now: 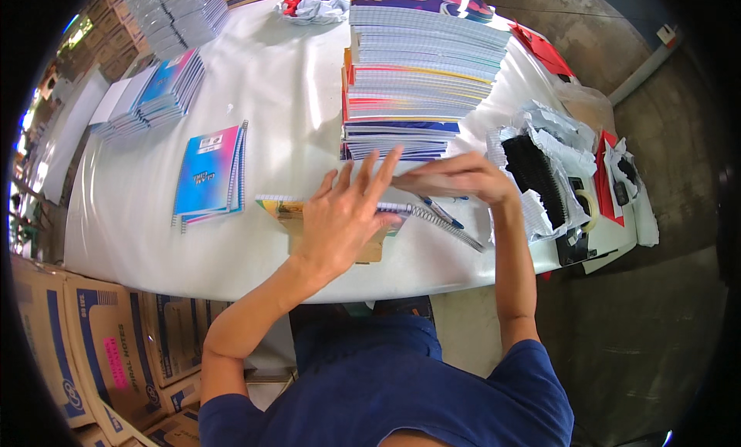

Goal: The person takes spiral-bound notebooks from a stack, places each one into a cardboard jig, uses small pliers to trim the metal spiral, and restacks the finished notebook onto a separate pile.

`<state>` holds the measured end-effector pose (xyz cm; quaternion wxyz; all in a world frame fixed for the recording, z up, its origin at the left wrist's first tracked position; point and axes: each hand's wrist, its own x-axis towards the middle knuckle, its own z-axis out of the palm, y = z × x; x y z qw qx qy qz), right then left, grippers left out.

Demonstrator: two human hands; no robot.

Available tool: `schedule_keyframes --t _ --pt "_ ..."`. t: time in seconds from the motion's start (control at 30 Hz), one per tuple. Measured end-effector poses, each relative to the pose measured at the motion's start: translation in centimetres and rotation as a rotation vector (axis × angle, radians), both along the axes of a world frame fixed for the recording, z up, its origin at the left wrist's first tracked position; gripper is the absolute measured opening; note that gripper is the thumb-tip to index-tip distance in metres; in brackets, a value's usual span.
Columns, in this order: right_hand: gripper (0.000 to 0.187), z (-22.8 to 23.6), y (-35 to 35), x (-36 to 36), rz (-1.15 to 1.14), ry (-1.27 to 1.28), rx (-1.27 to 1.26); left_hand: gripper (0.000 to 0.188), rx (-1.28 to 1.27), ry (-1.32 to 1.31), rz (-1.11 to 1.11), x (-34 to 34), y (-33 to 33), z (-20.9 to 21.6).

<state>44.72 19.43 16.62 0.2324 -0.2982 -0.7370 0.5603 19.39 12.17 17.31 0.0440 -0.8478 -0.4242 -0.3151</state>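
In front of me is a notebook (282, 206) with a yellow and green cover, its punched edge facing up. A spiral binding coil (451, 229) sticks out past its right end, beside a blue pen (440, 210). My left hand (340, 215) lies over the notebook with fingers stretched out and thumb toward the coil end. Above the coil hovers my right hand (463, 177), its fingers pointing left and smeared by motion. A brown cardboard piece (371, 252) shows under the notebook. Beyond my hands rises a tall stack of unbound notebooks (421, 84).
Blue and pink spiral notebooks (207, 173) lie at left, with another stack (154, 92) behind. Black coils (532, 173) in torn white wrapping sit at right, near a tape roll (588, 209). Cardboard boxes (116, 347) stand at lower left. The white table's (270, 84) front edge is close.
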Motion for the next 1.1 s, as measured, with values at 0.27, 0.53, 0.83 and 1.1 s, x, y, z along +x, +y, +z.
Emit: schedule_keyframes --t 0.27,0.53,0.83,1.1 --pt "0.049 -0.9 0.3 0.8 0.2 0.303 -0.039 0.101 -0.009 -0.078 0.042 -0.4 0.4 0.0" --pt "0.048 -1.0 -0.1 -1.3 0.077 0.308 -0.104 0.102 -0.021 -0.023 0.081 -1.9 0.4 -0.3" --pt "0.061 -0.1 0.3 -4.1 0.038 0.006 -0.007 0.099 -0.037 -0.035 0.105 -3.0 0.4 -0.6" --pt "0.049 0.0 0.6 -5.8 -0.027 0.007 -0.055 0.1 -0.027 -0.065 0.148 -4.3 0.1 -0.1"
